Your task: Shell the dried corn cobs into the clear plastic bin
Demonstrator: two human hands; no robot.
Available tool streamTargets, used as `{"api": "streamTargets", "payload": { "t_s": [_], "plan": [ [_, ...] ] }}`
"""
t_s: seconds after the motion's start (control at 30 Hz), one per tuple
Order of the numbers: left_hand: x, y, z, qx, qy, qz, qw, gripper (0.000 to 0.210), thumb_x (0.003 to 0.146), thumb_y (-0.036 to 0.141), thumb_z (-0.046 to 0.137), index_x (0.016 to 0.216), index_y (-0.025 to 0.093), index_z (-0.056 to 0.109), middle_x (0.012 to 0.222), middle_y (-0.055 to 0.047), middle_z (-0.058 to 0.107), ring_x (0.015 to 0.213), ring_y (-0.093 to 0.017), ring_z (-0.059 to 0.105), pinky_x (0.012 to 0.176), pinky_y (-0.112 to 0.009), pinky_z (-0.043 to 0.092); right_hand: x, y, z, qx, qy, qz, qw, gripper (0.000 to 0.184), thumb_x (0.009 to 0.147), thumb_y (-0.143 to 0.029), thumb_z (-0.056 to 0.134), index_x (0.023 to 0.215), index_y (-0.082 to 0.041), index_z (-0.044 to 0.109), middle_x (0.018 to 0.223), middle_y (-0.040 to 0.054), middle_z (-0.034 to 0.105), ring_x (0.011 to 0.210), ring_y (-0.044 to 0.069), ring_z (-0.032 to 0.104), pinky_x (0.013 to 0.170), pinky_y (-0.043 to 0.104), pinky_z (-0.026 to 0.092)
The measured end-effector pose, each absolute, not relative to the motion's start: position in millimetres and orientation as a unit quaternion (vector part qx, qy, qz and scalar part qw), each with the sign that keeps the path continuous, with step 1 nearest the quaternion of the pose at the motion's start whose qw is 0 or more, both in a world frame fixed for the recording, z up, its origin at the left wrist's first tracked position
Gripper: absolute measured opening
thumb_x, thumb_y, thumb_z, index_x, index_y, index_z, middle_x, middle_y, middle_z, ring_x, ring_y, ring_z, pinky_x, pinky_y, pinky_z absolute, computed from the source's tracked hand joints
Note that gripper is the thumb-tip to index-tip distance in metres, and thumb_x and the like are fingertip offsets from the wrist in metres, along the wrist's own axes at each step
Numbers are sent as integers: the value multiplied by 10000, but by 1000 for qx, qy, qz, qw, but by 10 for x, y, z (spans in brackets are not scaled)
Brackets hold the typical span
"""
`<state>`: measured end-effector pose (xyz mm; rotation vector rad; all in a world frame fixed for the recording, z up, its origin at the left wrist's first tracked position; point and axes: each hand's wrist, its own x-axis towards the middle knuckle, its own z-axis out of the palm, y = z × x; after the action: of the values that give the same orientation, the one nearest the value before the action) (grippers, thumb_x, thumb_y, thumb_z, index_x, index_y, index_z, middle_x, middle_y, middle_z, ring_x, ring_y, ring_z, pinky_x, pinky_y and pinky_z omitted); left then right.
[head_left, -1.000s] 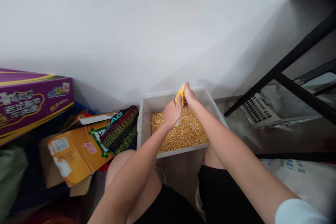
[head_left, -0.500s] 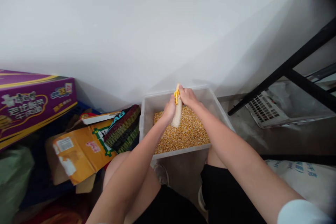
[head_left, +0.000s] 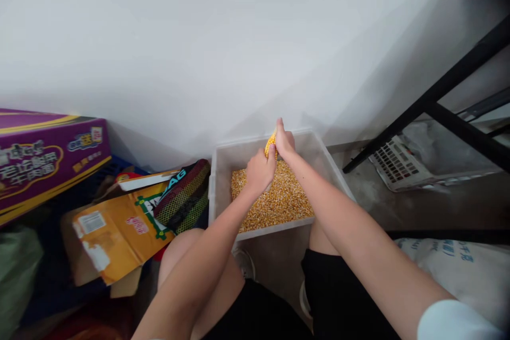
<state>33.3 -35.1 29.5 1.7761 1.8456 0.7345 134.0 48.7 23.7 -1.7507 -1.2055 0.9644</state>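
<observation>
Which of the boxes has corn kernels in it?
The translucent plastic bin under both hands, not the purple box or the torn orange carton at left.

A purple box (head_left: pixel 48 156) sits above a torn yellow carton (head_left: pixel 115 231).

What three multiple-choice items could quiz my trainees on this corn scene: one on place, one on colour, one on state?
1. Where is the purple box?
A. Left of the bin
B. Inside the bin
C. Under the black frame

2. What colour are the loose kernels?
A. White
B. Yellow
C. Green

3. How is the corn cob held?
A. Lying loose on the floor
B. By one hand only
C. By both hands

Key: 1 A, it sits far left of the clear bin. 2 B, a yellow heap. 3 C, left hand and right hand both grip it.
</observation>
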Motion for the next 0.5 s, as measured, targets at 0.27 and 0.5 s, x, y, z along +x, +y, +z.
{"api": "streamTargets", "payload": {
  "t_s": [0.27,0.5],
  "plan": [
    [335,-267,150,600,642,337,337,688,862,652,207,807,138,661,864,-180,681,865,-297,617,790,-364,417,1386,488,170,-680,-543,295,395,619,867,-676,265,532,-208,495,550,90,538,740,247,610,662,314,405],
    [126,-123,103,547,616,333,459,725,853,668,205,908,135,695,872,-130,698,867,-274,622,806,-359,439,1412,497,86,-595,-528,479,370,568,849,-667,372,589,-188,530,521,45,540,545,172,552,542,275,425]
  ]
}}
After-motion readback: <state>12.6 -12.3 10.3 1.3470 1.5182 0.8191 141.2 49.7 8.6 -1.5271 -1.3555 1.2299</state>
